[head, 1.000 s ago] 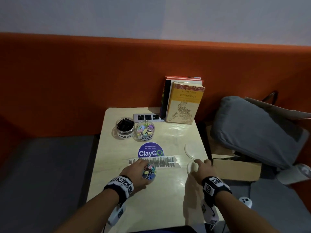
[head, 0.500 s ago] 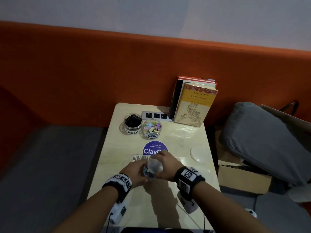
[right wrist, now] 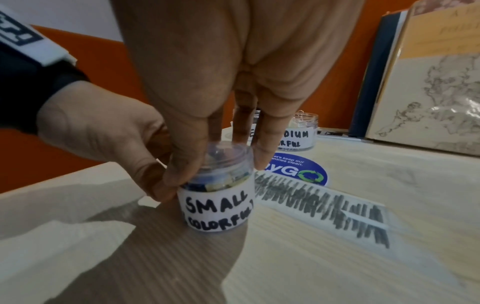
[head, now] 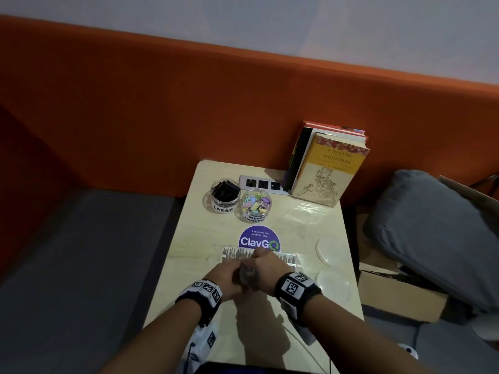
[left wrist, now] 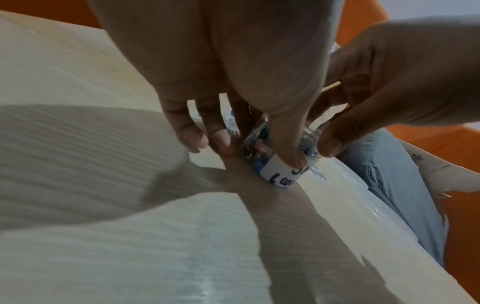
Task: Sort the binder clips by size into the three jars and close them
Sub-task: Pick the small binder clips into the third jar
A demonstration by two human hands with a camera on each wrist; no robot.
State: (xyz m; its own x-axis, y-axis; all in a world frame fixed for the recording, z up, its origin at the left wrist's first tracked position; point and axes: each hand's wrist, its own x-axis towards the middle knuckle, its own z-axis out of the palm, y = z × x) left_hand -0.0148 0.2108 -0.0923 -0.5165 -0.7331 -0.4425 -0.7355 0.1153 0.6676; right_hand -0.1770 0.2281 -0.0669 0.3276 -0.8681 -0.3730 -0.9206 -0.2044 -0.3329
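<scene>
— Where do we have the small jar [right wrist: 217, 197]?

— Standing upright on the pale surface [head: 270, 333], near our edge, just this side of the scribbled paper strip [right wrist: 322, 207] and the round blue sticker [head: 259, 240]. Its white label reads SMALL COLORFUL, and we can see colourful clips through the clear wall above it.

— And our hands?

— Our left hand [right wrist: 103, 131] wraps the jar's side, fingers and thumb curled round it low down; in the left wrist view the thumb presses on the label. Our right hand [head: 267, 271] comes down from above, fingertips [right wrist: 262, 156] curled round the clear lid [right wrist: 228, 152] sitting on the jar's mouth. Whether that lid is fully seated, we cannot tell.

— The other jars?

— Both at the far end of the surface, touching or nearly so. The large jar [head: 225, 195] holds black clips, the medium jar [head: 256, 205] to its right holds pastel ones. Neither has a lid on.

— Where are their lids?

— Two clear lids [head: 329, 252] lie flat near the right edge, one behind the other.

— Anything else up there?

— A white socket strip [head: 263, 184] behind the jars, and books [head: 329, 168] standing against the orange backrest.
</scene>
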